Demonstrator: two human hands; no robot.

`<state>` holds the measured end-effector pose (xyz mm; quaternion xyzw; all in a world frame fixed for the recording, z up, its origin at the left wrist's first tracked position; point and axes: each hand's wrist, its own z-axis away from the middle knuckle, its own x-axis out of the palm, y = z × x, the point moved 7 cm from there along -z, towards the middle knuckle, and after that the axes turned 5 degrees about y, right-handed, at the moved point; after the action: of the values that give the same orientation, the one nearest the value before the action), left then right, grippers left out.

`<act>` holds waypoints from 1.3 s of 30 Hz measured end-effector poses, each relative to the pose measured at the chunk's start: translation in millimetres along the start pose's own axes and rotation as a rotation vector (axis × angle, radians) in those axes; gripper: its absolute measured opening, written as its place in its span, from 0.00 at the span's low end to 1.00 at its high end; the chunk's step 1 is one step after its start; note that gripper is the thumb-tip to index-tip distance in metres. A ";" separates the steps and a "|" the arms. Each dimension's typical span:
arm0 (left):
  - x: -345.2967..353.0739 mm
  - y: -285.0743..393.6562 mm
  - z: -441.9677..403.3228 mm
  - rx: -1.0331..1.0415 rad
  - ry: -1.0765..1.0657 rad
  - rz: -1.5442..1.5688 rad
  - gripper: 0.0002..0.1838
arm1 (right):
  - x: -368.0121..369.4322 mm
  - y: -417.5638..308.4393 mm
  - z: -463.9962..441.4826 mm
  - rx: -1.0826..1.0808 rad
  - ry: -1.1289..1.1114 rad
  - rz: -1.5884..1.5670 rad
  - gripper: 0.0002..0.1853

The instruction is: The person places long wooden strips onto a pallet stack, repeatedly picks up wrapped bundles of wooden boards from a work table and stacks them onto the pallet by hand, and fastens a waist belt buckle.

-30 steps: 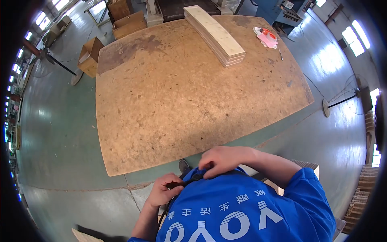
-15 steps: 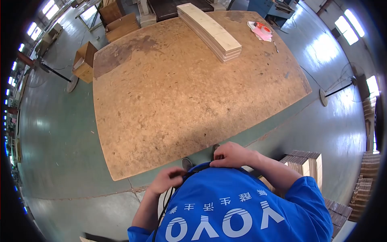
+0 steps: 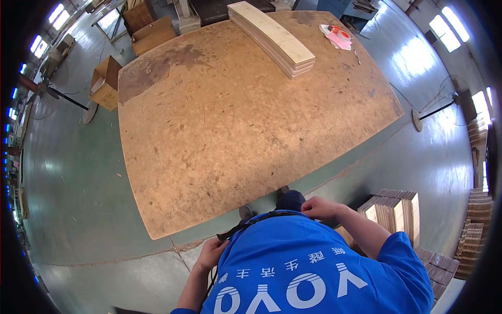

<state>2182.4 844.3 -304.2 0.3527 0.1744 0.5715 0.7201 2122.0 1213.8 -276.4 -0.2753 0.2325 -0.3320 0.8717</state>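
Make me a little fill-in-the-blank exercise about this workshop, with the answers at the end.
The person's shirt is ____.
A ____ strap runs between the left hand and the right hand.
The stack of boards lies nearer the table's ____ edge than its near one.

Missing words: blue; black; far.

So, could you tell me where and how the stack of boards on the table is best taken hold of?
I would grip the stack of boards across its two long sides, close to the near end, coming from the near side of the table. It lies flat, long and narrow, with that end pointing this way, while the other end sits by the far edge.
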 end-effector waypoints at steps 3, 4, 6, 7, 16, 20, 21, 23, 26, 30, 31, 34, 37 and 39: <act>-13.0 3.6 -14.8 0.014 0.112 -0.353 0.12 | -12.9 -3.3 -14.1 -0.020 0.158 0.352 0.18; -15.1 10.2 -20.4 0.016 0.153 -0.519 0.12 | -11.9 19.1 -31.9 -0.032 0.196 0.431 0.18; -7.1 3.7 -31.9 -0.113 0.115 -0.575 0.11 | -26.6 21.0 -46.8 -0.060 0.159 0.477 0.20; -1.4 -1.6 -37.0 -0.179 0.093 -0.606 0.11 | -44.2 12.6 -49.7 -0.063 0.154 0.429 0.20; 50.5 62.5 -72.5 -0.048 0.412 0.307 0.21 | -409.9 -41.2 -139.1 -0.414 1.155 -0.229 0.28; 102.9 112.1 -82.4 -0.131 0.165 -0.221 0.14 | -515.8 -73.2 -206.0 -0.390 1.280 -0.070 0.36; 108.5 120.5 -82.4 -0.175 0.131 -0.309 0.13 | -519.5 -72.6 -222.5 -0.379 1.212 -0.167 0.35; 112.4 131.5 -84.2 -0.263 0.058 -0.480 0.11 | -518.2 -81.3 -254.3 -0.357 1.074 -0.351 0.34; 81.9 82.3 -102.6 -0.344 0.055 -0.393 0.14 | -510.5 -90.9 -240.3 -0.404 1.075 -0.270 0.30; 51.5 180.4 -197.2 -0.025 0.414 -0.468 0.11 | -463.2 -97.0 -218.6 -0.354 1.038 -0.318 0.25; 64.3 230.1 -221.4 0.231 0.478 -0.335 0.11 | -443.5 -94.7 -213.0 -0.359 1.054 -0.290 0.25; 73.2 270.2 -309.9 0.348 0.490 0.075 0.25 | -377.7 -77.6 -187.9 -0.355 1.091 -0.313 0.23; 116.1 299.4 -344.9 0.225 0.493 0.137 0.35 | -309.4 -66.2 -142.9 -0.434 1.149 -0.188 0.22; 137.7 274.6 -367.1 0.313 0.384 0.250 0.35 | -256.3 -56.5 -106.5 -0.336 1.101 -0.221 0.21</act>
<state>1789.2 1114.8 -342.5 0.3635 0.3490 0.6785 0.5345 1861.8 1324.9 -262.3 -0.2193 0.6704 -0.4739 0.5272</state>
